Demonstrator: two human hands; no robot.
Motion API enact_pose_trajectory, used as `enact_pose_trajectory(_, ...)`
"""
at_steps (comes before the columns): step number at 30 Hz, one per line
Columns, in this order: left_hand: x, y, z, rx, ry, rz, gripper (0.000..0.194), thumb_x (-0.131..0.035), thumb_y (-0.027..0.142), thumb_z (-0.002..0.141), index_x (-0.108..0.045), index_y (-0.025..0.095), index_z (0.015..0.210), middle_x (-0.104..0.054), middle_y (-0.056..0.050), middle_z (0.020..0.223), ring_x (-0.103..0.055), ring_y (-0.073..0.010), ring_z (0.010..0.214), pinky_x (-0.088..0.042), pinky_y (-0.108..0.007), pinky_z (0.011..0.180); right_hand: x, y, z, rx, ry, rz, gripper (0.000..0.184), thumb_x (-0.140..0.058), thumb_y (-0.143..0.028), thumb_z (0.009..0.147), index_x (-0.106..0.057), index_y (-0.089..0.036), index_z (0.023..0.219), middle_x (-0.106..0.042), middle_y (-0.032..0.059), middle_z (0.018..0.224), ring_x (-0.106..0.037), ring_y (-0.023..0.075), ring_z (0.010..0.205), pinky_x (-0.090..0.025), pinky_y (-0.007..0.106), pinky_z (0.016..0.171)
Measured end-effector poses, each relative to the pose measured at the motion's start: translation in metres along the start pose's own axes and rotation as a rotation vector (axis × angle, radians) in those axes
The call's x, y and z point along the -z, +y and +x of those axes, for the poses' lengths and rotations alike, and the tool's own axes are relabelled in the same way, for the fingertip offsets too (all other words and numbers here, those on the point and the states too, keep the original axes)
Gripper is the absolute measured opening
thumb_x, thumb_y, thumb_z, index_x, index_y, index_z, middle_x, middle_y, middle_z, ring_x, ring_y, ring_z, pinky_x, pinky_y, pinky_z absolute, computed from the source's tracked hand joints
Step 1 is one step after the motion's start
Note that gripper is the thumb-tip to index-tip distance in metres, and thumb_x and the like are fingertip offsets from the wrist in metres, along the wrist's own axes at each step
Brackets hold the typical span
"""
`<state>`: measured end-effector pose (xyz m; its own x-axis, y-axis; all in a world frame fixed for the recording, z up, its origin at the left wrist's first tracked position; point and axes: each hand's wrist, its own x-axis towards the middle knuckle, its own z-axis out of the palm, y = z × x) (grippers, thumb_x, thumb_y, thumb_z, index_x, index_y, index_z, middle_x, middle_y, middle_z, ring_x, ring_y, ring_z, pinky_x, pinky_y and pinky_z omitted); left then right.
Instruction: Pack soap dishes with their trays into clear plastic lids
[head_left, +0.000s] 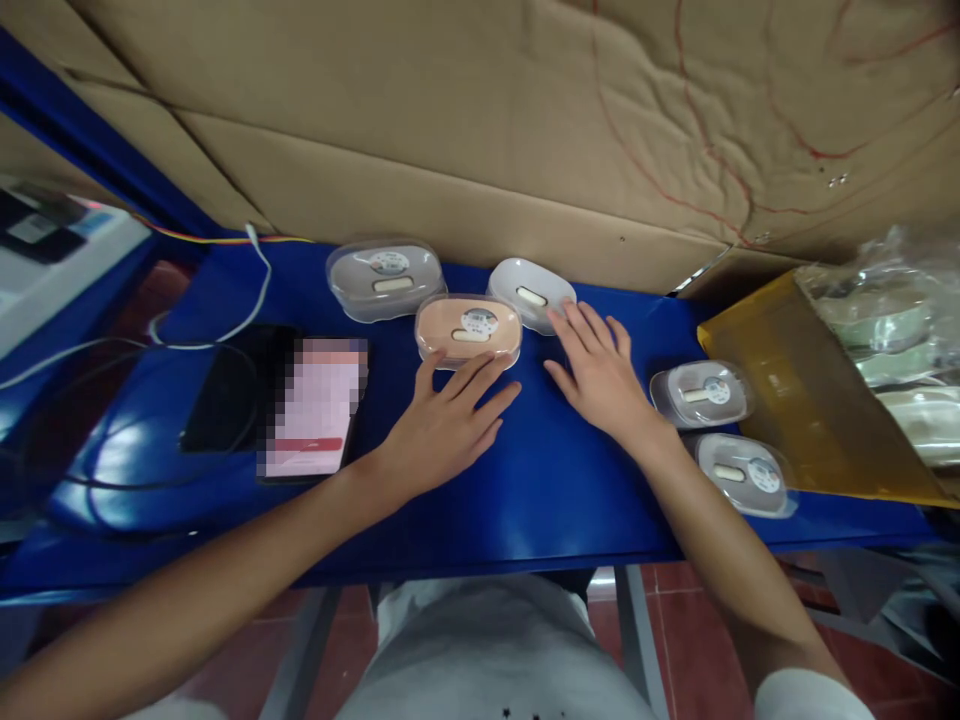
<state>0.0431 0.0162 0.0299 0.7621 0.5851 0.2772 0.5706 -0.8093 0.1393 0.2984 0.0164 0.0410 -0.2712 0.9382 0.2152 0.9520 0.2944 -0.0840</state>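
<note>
The hands are held apart from each other, fingers loosely spread, with nothing clamped. The near rim of a peach oval box under a clear plastic cover [468, 334] is met by the fingertips of the left hand [444, 425]; the right end of a pale grey oval plastic box [532, 294] is reached by those of the right hand [600, 380], though firm contact cannot be told. Both boxes are set toward the back of the glossy blue counter [517, 500]. They are judged light and stiff, slick-surfaced, with thin covers easily dented; opposite side walls are best gripped, low down, rather than the covered top.
</note>
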Motion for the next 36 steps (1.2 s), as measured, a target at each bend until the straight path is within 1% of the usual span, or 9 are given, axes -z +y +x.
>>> enact_pose_trajectory(2,0.000,-0.002,-0.001,0.017,0.012,0.022,0.047,-0.058,0.018,0.104,-0.064,0.025,0.149,-0.055,-0.020,0.162,-0.056,-0.0413,0.147,-0.034,-0.079,0.120,-0.005,-0.002,0.023,0.030,-0.035,-0.023,0.055,-0.053,-0.031,0.110,-0.045,-0.012,0.161,-0.053,0.0205,0.164,-0.047,0.0394,0.154,-0.030,0.066,0.127)
enact_pose_trajectory(6,0.000,-0.006,-0.003,0.057,0.040,0.026,0.046,-0.054,0.019,0.106,-0.063,0.021,0.151,-0.055,-0.023,0.161,-0.056,-0.0428,0.147,-0.033,-0.080,0.119,-0.005,0.000,0.046,-0.007,-0.015,-0.050,0.035,-0.051,-0.030,0.112,-0.069,-0.010,0.134,-0.074,0.0199,0.133,-0.067,0.0370,0.128,-0.045,0.061,0.116)
enact_pose_trajectory(9,0.005,-0.007,-0.004,0.094,0.084,0.029,0.045,-0.054,0.022,0.106,-0.062,0.018,0.150,-0.058,-0.025,0.157,-0.060,-0.0433,0.141,-0.037,-0.076,0.117,0.006,-0.002,0.026,-0.027,0.020,-0.045,0.031,-0.055,-0.032,0.111,-0.072,-0.015,0.129,-0.077,0.0161,0.127,-0.071,0.0346,0.120,-0.050,0.056,0.108)
enact_pose_trajectory(13,0.011,-0.003,-0.009,0.037,0.128,0.006,0.046,-0.059,0.030,0.107,-0.058,0.019,0.152,-0.055,-0.024,0.159,-0.057,-0.0413,0.144,-0.043,-0.064,0.117,0.022,-0.021,-0.038,0.098,0.001,0.075,0.028,-0.058,-0.032,0.110,-0.069,-0.025,0.136,-0.078,0.0084,0.130,-0.072,0.0291,0.119,-0.046,0.055,0.112)
enact_pose_trajectory(18,0.000,0.002,-0.015,-0.062,-0.058,-0.131,0.080,-0.082,0.046,0.094,-0.046,0.022,0.161,-0.035,-0.027,0.173,-0.046,-0.0457,0.154,-0.041,-0.061,0.120,0.020,-0.035,-0.091,0.241,-0.078,0.277,0.026,-0.060,-0.025,0.109,-0.068,-0.029,0.134,-0.079,0.0031,0.125,-0.072,0.0220,0.121,-0.042,0.052,0.120)
enact_pose_trajectory(22,-0.010,-0.003,-0.011,0.015,-0.178,-0.361,0.093,-0.090,0.043,0.086,-0.039,0.026,0.163,-0.048,-0.020,0.165,-0.051,-0.0402,0.150,-0.042,-0.059,0.120,0.011,-0.024,-0.088,0.281,-0.013,0.395,0.022,-0.065,-0.024,0.107,-0.070,-0.026,0.128,-0.079,0.0034,0.118,-0.072,0.0212,0.119,-0.047,0.047,0.117)
enact_pose_trajectory(28,-0.011,-0.006,-0.007,0.282,-0.142,-0.726,0.106,-0.093,0.042,0.077,-0.030,0.031,0.162,-0.043,-0.016,0.167,-0.048,-0.0400,0.150,-0.041,-0.063,0.121,0.013,-0.014,-0.072,0.229,0.062,0.548,0.020,-0.072,-0.026,0.104,-0.070,-0.028,0.124,-0.076,0.0029,0.113,-0.072,0.0221,0.112,-0.053,0.047,0.108)
enact_pose_trajectory(33,-0.018,-0.001,-0.012,0.309,-0.098,-0.751,0.111,-0.091,0.035,0.078,-0.022,0.036,0.164,-0.036,-0.015,0.171,-0.037,-0.0412,0.158,-0.032,-0.071,0.124,0.014,-0.018,-0.075,0.236,0.051,0.538,0.016,-0.070,-0.025,0.105,-0.071,-0.026,0.120,-0.075,0.0030,0.107,-0.071,0.0213,0.108,-0.056,0.044,0.101)
enact_pose_trajectory(36,-0.021,-0.001,-0.013,0.248,-0.067,-0.775,0.108,-0.090,0.036,0.078,-0.024,0.034,0.163,-0.039,-0.016,0.169,-0.042,-0.0409,0.155,-0.037,-0.067,0.122,0.016,-0.022,-0.073,0.264,0.024,0.404,0.031,-0.072,-0.038,0.104,-0.069,-0.024,0.130,-0.074,0.0093,0.123,-0.068,0.0273,0.124,-0.048,0.056,0.116)
